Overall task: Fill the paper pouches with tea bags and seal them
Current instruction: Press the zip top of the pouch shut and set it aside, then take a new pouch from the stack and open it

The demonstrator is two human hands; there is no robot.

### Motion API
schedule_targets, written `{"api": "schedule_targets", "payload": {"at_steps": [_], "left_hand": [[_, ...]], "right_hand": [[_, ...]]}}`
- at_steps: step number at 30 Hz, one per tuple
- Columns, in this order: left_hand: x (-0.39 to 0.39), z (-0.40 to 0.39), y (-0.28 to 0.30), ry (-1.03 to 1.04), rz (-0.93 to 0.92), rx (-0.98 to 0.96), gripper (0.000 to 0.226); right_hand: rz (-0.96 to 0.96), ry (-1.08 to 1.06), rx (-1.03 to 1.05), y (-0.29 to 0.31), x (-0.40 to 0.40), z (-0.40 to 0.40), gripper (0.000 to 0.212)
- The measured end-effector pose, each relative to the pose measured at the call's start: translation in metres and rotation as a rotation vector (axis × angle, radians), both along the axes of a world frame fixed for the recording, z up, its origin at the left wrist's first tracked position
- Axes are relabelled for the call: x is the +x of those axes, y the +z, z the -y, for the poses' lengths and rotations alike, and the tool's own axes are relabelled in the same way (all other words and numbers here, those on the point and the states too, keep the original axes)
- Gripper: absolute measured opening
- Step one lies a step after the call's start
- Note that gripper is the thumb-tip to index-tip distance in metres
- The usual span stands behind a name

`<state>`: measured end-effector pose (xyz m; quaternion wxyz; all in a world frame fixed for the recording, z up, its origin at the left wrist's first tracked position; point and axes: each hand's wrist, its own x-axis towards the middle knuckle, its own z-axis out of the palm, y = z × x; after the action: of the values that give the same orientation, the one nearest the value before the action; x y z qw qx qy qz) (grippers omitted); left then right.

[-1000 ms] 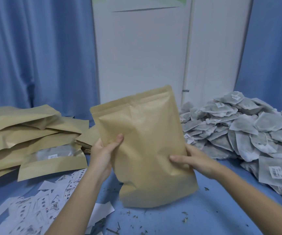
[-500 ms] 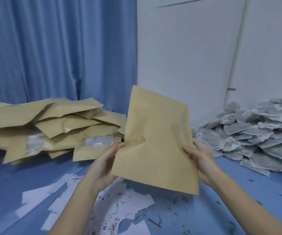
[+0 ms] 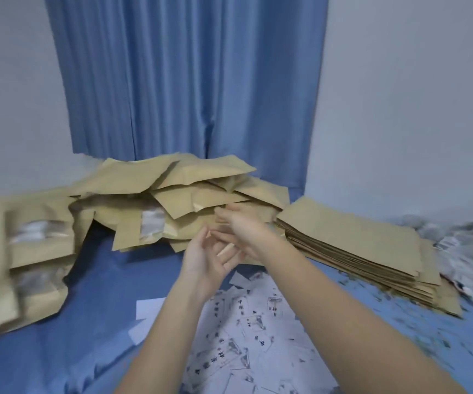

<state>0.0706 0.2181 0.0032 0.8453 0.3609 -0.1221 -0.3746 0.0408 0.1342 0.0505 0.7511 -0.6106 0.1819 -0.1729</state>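
Tea bags [image 3: 468,251] blurred, cut off right.

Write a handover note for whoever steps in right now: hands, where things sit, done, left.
Hands: left hand and right hand are both open, holding nothing, close together in front of the filled pile. The frame is motion-blurred.
Things: filled pouches lie heaped at the back left, tea bags showing through some windows. A flat stack of empty pouches sits to the right; loose tea bags lie at the far right edge. Printed paper slips lie on the blue surface near the person.
Done: many pouches filled.
Left: take the next empty pouch, fill it, seal it.
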Motion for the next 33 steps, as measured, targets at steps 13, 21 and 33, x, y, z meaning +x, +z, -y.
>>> {"api": "schedule_targets", "payload": {"at_steps": [13, 21, 33], "left_hand": [[-0.059, 0.175, -0.019, -0.286, -0.006, 0.305, 0.033], [-0.076, 0.212, -0.051, -0.286, -0.098, 0.35, 0.032], [-0.125, 0.176, -0.008, -0.097, 0.172, 0.15, 0.028]], "right_hand": [[-0.55, -0.502, -1.108, -0.066, -0.108, 0.199, 0.047], [-0.906, -0.482, -1.644, -0.114, -0.166, 0.228, 0.053], [-0.288, -0.648, -1.724, -0.096, -0.208, 0.145, 0.028]]}}
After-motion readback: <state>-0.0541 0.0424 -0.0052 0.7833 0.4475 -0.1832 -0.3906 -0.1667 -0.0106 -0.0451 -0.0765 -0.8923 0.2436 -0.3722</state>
